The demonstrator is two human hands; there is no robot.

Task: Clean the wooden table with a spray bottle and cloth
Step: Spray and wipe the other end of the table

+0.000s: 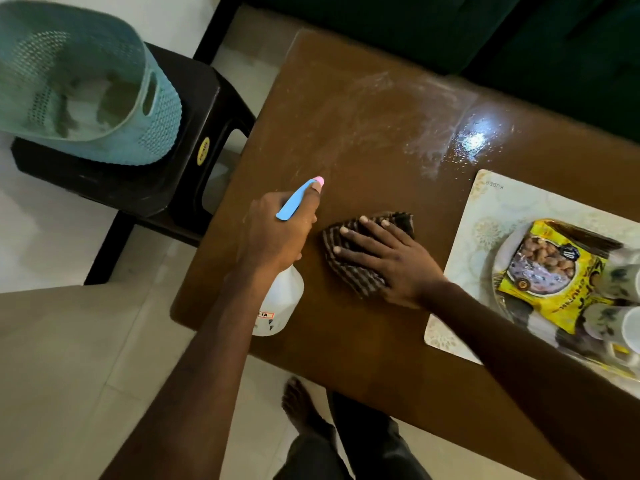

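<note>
The left hand (277, 233) has its grip curled round the spray bottle (282, 299), the right hand (388, 265) lies spread flat on the cloth (360, 284) just beside it, and beyond both, the surface (346, 98) looks sprayed but mostly unwiped.

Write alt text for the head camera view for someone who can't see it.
A person's left hand grips a white spray bottle over a wet-streaked wooden table while the right hand presses a striped cloth flat on it. A placemat lies nearby.

The brown counter (363, 341) fills the frame's centre, with wet streaks (433, 147) toward the upper right. A striped cloth (349, 271) lies mid-frame, a pale placemat (485, 209) at right.
</note>
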